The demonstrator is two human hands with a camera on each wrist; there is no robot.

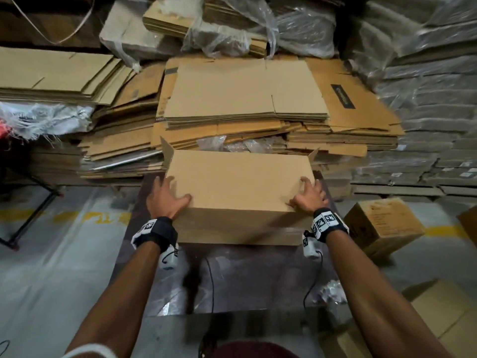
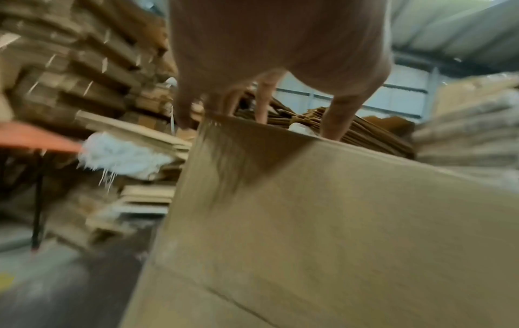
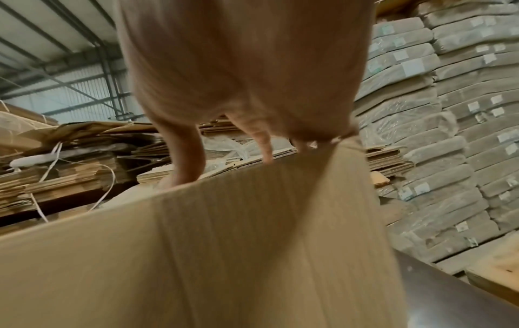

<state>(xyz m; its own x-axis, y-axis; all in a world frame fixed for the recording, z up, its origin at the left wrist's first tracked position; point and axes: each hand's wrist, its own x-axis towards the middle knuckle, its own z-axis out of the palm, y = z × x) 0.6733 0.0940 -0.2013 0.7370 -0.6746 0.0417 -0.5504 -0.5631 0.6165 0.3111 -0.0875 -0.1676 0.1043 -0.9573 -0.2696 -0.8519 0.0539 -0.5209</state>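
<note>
Left fingers: the left hand (image 1: 165,196) has its fingers (image 2: 262,104) spread, tips down on the left end of the top of the cardboard box (image 1: 240,182), thumb lying inward along the near edge.
Right fingers: the right hand (image 1: 309,196) mirrors it, fingers (image 3: 265,144) fanned apart at the right end, thumb pointing inward.
Grip: both wrist views are smeared, so the tips seem to press on the panel rather than hook over its edge.
Box: it stands at the far edge of the table (image 1: 245,275), spanning nearly all its width, with the hands at its two near top corners.
Box flaps: the top panel lies flat; a small flap sticks up at each far corner.
Box contents: hidden under the top panel.
Behind: the stack of flattened cartons (image 1: 245,94) rises just past the table's far edge.
Right of that: plastic-wrapped bundles (image 1: 426,99) are piled high.
Floor: a closed carton (image 1: 384,226) sits beside the table's right edge, its inside unseen.
</note>
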